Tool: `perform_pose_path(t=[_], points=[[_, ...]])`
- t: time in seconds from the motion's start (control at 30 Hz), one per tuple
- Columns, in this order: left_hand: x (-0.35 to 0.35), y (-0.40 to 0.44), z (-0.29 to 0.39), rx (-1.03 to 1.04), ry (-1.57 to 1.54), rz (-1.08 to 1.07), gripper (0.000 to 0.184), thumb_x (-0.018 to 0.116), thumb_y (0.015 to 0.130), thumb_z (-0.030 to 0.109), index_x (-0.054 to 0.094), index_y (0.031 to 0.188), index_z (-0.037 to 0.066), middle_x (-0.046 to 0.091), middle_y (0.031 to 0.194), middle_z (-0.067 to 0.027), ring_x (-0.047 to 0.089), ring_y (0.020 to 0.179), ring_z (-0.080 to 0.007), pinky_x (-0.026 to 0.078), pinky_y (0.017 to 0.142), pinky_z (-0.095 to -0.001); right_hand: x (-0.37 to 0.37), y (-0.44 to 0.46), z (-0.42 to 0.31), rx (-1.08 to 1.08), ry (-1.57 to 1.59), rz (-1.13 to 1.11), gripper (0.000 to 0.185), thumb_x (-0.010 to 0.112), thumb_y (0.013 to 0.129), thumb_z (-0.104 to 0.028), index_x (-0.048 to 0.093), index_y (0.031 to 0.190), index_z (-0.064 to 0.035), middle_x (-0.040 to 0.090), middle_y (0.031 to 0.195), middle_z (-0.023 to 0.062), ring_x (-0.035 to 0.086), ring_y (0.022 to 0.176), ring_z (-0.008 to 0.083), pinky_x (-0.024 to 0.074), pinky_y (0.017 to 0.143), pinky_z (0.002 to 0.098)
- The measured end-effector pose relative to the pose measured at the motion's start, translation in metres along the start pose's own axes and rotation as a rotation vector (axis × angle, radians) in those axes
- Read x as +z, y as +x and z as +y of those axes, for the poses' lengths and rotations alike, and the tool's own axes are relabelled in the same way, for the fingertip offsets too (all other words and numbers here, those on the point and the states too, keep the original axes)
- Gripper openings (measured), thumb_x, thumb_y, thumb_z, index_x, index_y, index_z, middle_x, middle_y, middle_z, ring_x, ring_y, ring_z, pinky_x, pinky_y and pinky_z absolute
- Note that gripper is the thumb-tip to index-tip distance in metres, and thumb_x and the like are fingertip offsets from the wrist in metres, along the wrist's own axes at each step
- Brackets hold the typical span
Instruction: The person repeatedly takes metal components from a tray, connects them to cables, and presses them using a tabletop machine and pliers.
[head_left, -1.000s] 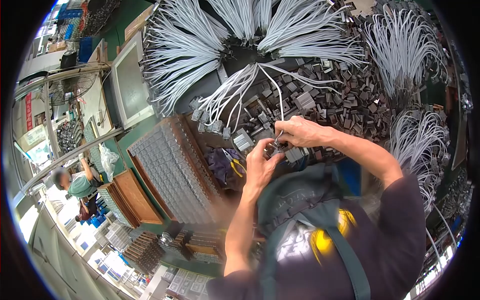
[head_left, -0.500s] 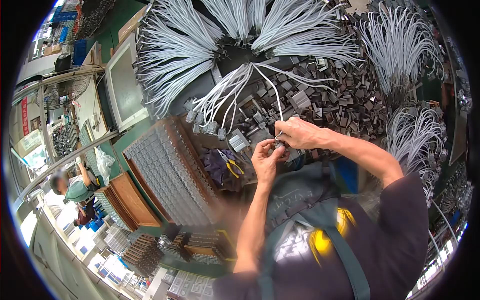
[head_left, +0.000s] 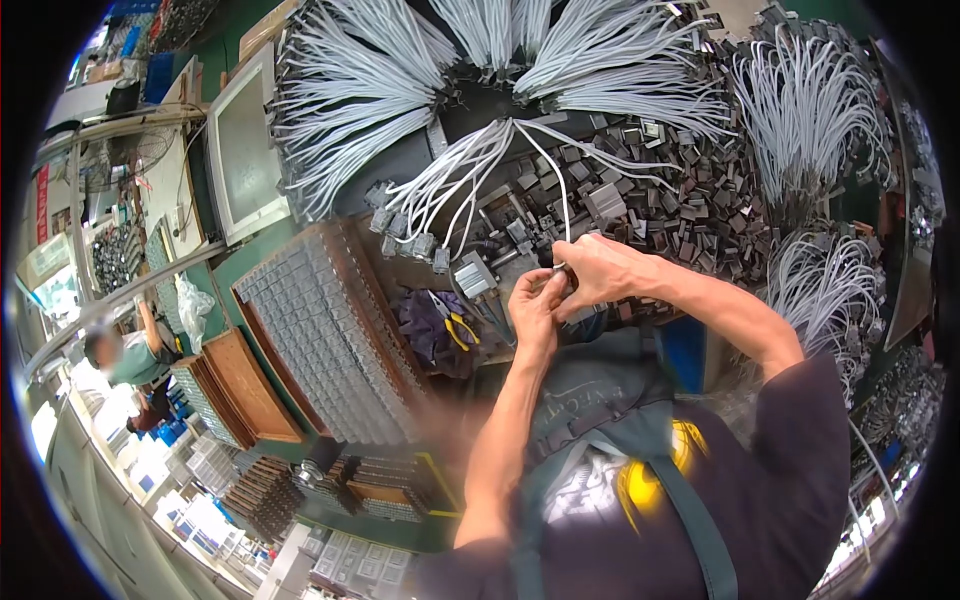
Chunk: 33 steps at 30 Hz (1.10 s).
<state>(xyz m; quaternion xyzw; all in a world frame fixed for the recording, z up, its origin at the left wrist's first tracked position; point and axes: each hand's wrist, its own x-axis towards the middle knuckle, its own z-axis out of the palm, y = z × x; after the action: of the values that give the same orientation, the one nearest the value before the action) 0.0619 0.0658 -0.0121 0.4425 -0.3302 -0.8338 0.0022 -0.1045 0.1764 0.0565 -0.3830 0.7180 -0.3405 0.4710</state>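
A white cable (head_left: 565, 200) runs down from a gathered bundle into my right hand (head_left: 607, 272), whose fingers are closed around its lower end. Close against it, my left hand (head_left: 537, 305) pinches a small dark metal part, mostly hidden by the fingers. Both hands meet in front of my apron (head_left: 600, 395). Other white cables (head_left: 450, 170) from that bundle end in small grey metal blocks (head_left: 422, 245) to the left. Just above the hands stands a metal bench fixture (head_left: 515, 235). Yellow-handled pliers (head_left: 460, 330) lie on a dark cloth (head_left: 422, 325) left of my left hand.
Loose dark metal pieces (head_left: 690, 185) cover the bench at the right. Thick bundles of white cables (head_left: 360, 100) fan out behind; more cables (head_left: 805, 110) stand at far right. Rows of grey blocks (head_left: 320, 340) fill a tray at left. Another person (head_left: 135, 365) is at far left.
My right hand has closed in on my left, its fingers now covering more of the small metal part. The view has shifted slightly. The cable still runs into my right hand.
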Motion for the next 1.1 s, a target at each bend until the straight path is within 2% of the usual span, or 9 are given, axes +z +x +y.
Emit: perform_pose_path(t=[0.17,0.33,0.47,0.67,0.73,0.87,0.9,1.0,1.1], points=[[0.029,-0.003,0.022,-0.095,0.125,0.112,0.034,0.077,0.091,0.011,0.055,0.115,0.0,0.068,0.096,-0.0126,0.071,0.078,-0.018,0.061,0.06,-0.0332,0.001,0.017,0.015,-0.018,-0.224,-0.016,0.053,0.083,0.068,-0.031,0.056,0.092,0.0077,0.067,0.073,0.0265,0.068,0.074,0.0447,0.0551,0.065,0.0475],[0.019,0.009,0.03,0.308,0.661,0.168,0.041,0.08,0.085,0.008,0.054,0.114,-0.002,0.068,0.101,-0.0138,0.07,0.07,-0.0177,0.056,0.058,-0.0302,0.003,0.037,0.028,-0.15,-0.455,0.014,0.039,0.078,0.073,-0.02,0.056,0.09,0.0074,0.067,0.071,0.0247,0.07,0.071,0.0419,0.0561,0.065,0.0464],[-0.002,0.042,0.012,0.527,1.066,0.276,0.044,0.086,0.074,0.013,0.058,0.106,0.001,0.065,0.082,-0.0082,0.064,0.068,-0.0188,0.053,0.062,-0.0328,0.023,0.057,0.041,-0.216,-0.562,0.051,0.031,0.074,0.075,-0.015,0.057,0.089,0.0064,0.068,0.07,0.0228,0.07,0.069,0.0401,0.0562,0.063,0.0448],[0.012,0.042,0.032,0.485,1.057,0.35,0.046,0.087,0.068,0.012,0.058,0.102,0.002,0.06,0.072,-0.0065,0.058,0.064,-0.0197,0.049,0.06,-0.0361,0.014,0.03,0.021,-0.141,-0.449,0.08,0.034,0.073,0.082,-0.015,0.058,0.105,0.0037,0.068,0.073,0.0193,0.071,0.073,0.0368,0.0552,0.063,0.0458],[0.016,0.041,0.034,0.468,1.056,0.338,0.045,0.087,0.068,0.011,0.058,0.101,0.002,0.059,0.072,-0.006,0.058,0.064,-0.0196,0.049,0.06,-0.0362,0.009,0.002,0.026,-0.324,-0.243,0.397,0.034,0.074,0.084,-0.017,0.06,0.111,-0.0016,0.07,0.079,0.0165,0.071,0.076,0.0351,0.0556,0.066,0.044],[0.02,0.041,0.039,0.412,1.051,0.337,0.046,0.086,0.067,0.009,0.058,0.103,0.002,0.058,0.074,-0.006,0.056,0.066,-0.0198,0.048,0.062,-0.0356,-0.05,-0.033,0.09,0.14,0.104,0.946,0.025,0.073,0.088,-0.015,0.07,0.108,0.0004,0.072,0.094,0.019,0.071,0.083,0.0272,0.0551,0.074,0.036],[0.02,0.041,0.039,0.415,1.042,0.318,0.047,0.085,0.068,0.009,0.058,0.105,0.001,0.059,0.075,-0.0062,0.057,0.067,-0.0202,0.048,0.063,-0.0357,-0.067,-0.038,0.112,0.229,-0.173,1.05,0.026,0.072,0.086,-0.012,0.07,0.109,0.0008,0.07,0.098,0.0186,0.07,0.087,0.0315,0.0549,0.077,0.0389],[0.021,0.04,0.042,0.444,1.115,0.292,0.047,0.085,0.069,0.01,0.058,0.106,0.001,0.06,0.075,-0.0064,0.058,0.068,-0.0207,0.049,0.065,-0.0365,-0.076,-0.05,0.171,0.182,-0.608,0.791,0.019,0.072,0.086,-0.011,0.068,0.101,-0.0004,0.064,0.102,0.0183,0.062,0.098,0.0388,0.0507,0.085,0.048],[0.02,0.038,0.042,0.429,1.101,0.273,0.047,0.085,0.071,0.012,0.059,0.108,0.0,0.062,0.077,-0.0077,0.06,0.07,-0.0216,0.051,0.068,-0.0366,-0.074,-0.043,0.178,0.182,-0.646,0.841,0.02,0.072,0.085,-0.011,0.064,0.099,-0.0001,0.062,0.097,0.0181,0.062,0.094,0.0394,0.0502,0.082,0.0481]])
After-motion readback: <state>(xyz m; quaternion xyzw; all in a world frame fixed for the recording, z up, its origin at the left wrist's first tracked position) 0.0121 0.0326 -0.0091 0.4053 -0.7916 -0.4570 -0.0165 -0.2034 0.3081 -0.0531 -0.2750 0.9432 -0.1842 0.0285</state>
